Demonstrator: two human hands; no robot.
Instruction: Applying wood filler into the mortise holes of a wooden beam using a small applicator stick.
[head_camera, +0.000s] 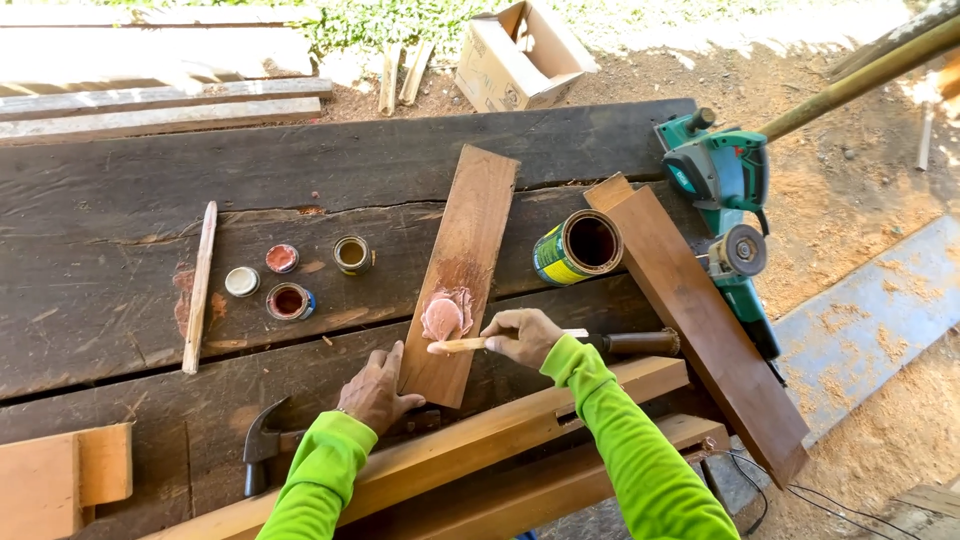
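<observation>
Right hand (525, 335) pinches a thin stick (458, 345), its tip at the pink putty (446, 314) smeared on the board (460, 272). Left hand (378, 390) lies flat and open on the board's near end, gripping nothing, just pinning it. The board sits slanted on the dark bench (120, 250). Risk here: press too hard and the stick could snap or drag putty over the edge; ease off the left hand and the board may skid toward the open can (578, 248).
</observation>
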